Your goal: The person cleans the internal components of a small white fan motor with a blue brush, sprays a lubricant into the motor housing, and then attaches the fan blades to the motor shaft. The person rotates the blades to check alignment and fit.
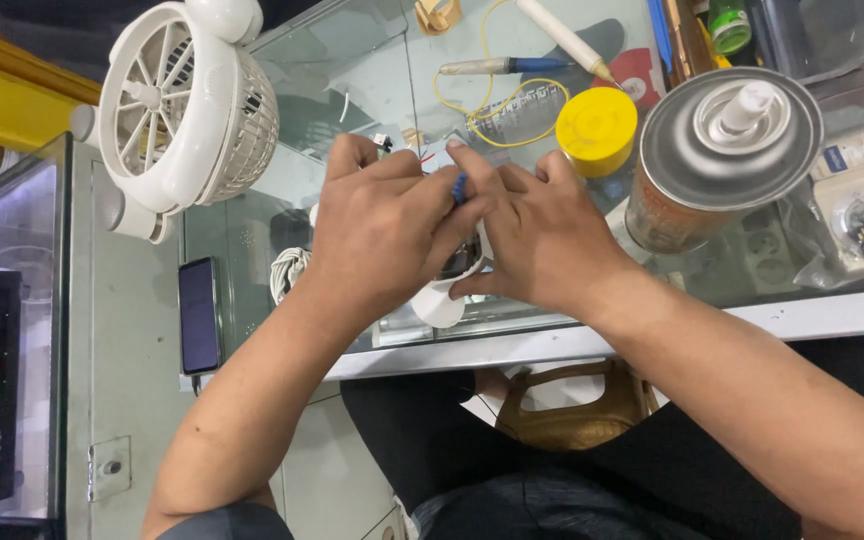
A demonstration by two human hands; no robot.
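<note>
Glass counter (352,70) carries a white fan (187,105), spray can (717,160) and yellow lid (596,130). Left hand (382,235) and right hand (542,235) together grasp a small white device (442,300) at the counter's near edge.

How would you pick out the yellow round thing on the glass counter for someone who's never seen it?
Start at the big metal spray can at the right of the glass counter. Right beside it on the left, just beyond the right hand, sits a small yellow lid. It is the only solid yellow disc there; the yellow wire next to it is a thin loop.
</note>
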